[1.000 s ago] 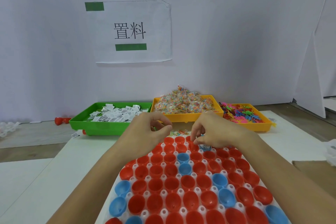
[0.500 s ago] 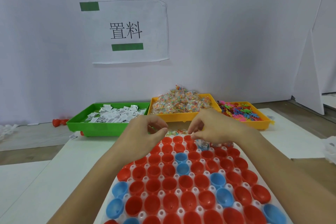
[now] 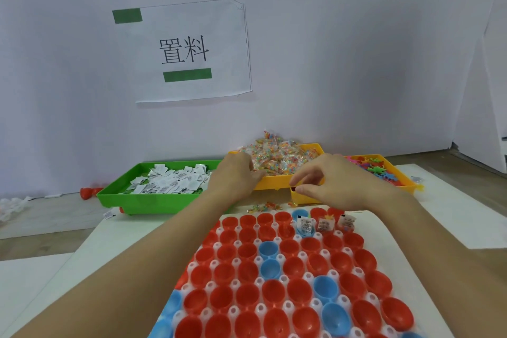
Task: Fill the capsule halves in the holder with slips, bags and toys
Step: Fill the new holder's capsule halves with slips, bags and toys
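Three trays (image 3: pixel 153 202) at the far edge of the counter (image 3: pixel 450 217) in the head view: green with white paper slips (image 3: pixel 170 182), yellow heaped with small clear bags (image 3: pixel 277 156) of coloured bits, a second yellow one with bright plastic toys (image 3: pixel 380 170). Nearer, a white holder (image 3: pixel 299 255) packed with red and blue capsule halves (image 3: pixel 247 298), open side up. Only a few cells in the far rows filled so far, slips standing in three halves (image 3: pixel 325 223) at the right; nearly all the rest bare. A few bags (image 3: pixel 263 206) loose on the counter between trays and holder.

Left hand (image 3: pixel 237 177) reaching over the yellow tray's near rim, fingers curled down at the bag heap; whether anything is pinched, cannot tell. Right hand (image 3: pixel 337 182) hovering just above the far rows, thumb and forefinger apart, other fingers loosely bent, nothing seen in it.

Probably featherlight, all three kinds. Slips thin and floppy, likely to cling or come up in twos: best pinched at an edge. Bags soft, crinkly and slick: better taken by a sealed corner. Toys stiffer, spiky and prone to tangling, so lifted singly by a limb.
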Motion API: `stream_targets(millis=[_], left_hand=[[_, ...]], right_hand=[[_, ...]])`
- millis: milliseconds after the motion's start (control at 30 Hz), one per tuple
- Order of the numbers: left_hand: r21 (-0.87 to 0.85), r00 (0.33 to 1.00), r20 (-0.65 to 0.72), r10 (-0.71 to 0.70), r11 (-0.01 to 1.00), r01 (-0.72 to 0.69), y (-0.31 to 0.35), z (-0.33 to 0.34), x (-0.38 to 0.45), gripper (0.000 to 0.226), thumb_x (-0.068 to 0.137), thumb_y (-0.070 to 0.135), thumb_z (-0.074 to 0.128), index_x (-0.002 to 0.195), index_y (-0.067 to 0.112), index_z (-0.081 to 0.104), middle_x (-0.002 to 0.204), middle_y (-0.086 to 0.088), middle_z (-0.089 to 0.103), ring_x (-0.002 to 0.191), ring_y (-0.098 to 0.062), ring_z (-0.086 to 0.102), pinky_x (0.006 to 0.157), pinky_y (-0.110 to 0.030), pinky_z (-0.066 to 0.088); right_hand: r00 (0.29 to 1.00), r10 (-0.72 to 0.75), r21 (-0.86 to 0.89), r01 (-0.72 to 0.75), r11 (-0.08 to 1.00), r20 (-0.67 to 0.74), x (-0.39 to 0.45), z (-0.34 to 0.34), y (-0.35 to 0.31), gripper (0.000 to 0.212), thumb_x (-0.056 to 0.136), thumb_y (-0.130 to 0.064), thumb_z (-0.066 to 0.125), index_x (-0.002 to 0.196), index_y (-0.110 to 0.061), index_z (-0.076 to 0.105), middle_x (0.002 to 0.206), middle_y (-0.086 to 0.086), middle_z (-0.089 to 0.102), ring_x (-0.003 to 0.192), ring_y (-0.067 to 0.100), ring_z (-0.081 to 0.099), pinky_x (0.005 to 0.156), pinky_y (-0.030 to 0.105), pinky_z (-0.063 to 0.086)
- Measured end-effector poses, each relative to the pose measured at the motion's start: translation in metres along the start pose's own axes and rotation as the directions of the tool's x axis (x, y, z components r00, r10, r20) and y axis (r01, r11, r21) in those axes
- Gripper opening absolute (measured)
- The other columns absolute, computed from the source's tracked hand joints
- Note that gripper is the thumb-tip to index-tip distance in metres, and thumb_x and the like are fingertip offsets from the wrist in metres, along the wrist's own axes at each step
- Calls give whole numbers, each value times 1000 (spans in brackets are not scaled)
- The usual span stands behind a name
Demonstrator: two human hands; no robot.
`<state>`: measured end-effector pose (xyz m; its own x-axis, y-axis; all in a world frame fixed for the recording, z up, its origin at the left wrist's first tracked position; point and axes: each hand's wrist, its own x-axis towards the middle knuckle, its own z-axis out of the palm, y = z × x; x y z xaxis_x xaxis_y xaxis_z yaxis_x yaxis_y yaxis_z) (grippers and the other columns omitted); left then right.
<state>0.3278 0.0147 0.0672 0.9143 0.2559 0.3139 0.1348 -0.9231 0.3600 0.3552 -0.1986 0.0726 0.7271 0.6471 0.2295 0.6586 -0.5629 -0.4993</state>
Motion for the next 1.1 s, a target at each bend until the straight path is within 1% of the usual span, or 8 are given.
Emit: stream_targets(millis=[100, 267, 433, 567, 667, 833, 967, 1100], left_hand=[[35, 997, -11, -82, 996, 83, 3, 8, 10, 36, 91, 39, 67, 94, 4, 64, 96, -16, 64, 93, -35, 63, 73, -39, 49], [35, 994, -49, -100, 994, 102, 3, 8, 22, 32, 91, 6, 55, 63, 7, 41, 75, -23, 52, 88, -44, 63, 60, -37, 43], [-62, 988, -139, -66, 996, 58, 1, 4, 18, 19, 92, 4, 52, 87, -1, 71, 91, -18, 66, 79, -34, 65, 72, -44, 58], [-139, 981, -188, -48, 990, 21, 0, 3, 15, 25, 92, -3, 52, 77, -7, 72, 75, -18, 67, 65, -30, 61, 64, -42, 56], [-197, 975, -217, -46, 980, 3, -1, 2, 13, 26, 94, 0, 54, 73, 1, 71, 71, -16, 64, 63, -31, 55, 64, -40, 50], [-237, 942, -336, -23, 970, -60, 1, -5, -5, 17, 97, 19, 60, 92, 14, 76, 75, -4, 68, 57, -17, 56, 60, -30, 45], [-420, 953, -303, 2, 897, -135, 8, -18, -30, 15, 95, 22, 65, 83, 24, 73, 62, 2, 70, 40, -6, 55, 48, -22, 44], [-550, 961, -258, 101, 803, -231, 12, -33, -63, 12, 90, 20, 70, 83, 28, 75, 67, 6, 73, 59, -7, 69, 54, -18, 49]], right_hand=[[1000, 1, 19, 0, 1000, -12, 0, -2, 1, 14, 93, -33, 65, 103, -38, 74, 94, -18, 70, 88, -7, 61, 67, 8, 38], [1000, 11, 48, -11, 999, -8, 0, -5, 2, 14, 93, -34, 65, 103, -38, 75, 98, -14, 73, 93, -3, 63, 76, 16, 46], [999, 30, 52, -29, 998, -23, 0, -6, 1, 15, 94, -33, 64, 104, -35, 76, 103, -13, 73, 94, -2, 63, 85, 24, 52], [999, 44, 33, -43, 999, -32, -1, -6, -3, 17, 95, -31, 64, 106, -32, 76, 106, -12, 72, 95, -2, 63, 89, 28, 54], [997, 67, 33, -65, 997, -45, -1, -6, -3, 15, 95, -32, 64, 104, -32, 75, 103, -12, 71, 91, -3, 61, 83, 24, 52], [980, 124, 65, -115, 991, -157, 1, -5, -3, 17, 96, -34, 62, 103, -28, 76, 91, -13, 68, 82, -4, 60, 67, 15, 45], [971, 200, 304, -153, 940, -131, 0, -5, -16, 27, 100, -34, 55, 88, -21, 76, 84, -7, 76, 69, 8, 71, 67, 24, 52], [969, 238, 583, -231, 779, 65, -3, -2, -38, 38, 102, -40, 50, 99, -9, 73, 81, 5, 77, 74, 14, 75, 57, 19, 52]])
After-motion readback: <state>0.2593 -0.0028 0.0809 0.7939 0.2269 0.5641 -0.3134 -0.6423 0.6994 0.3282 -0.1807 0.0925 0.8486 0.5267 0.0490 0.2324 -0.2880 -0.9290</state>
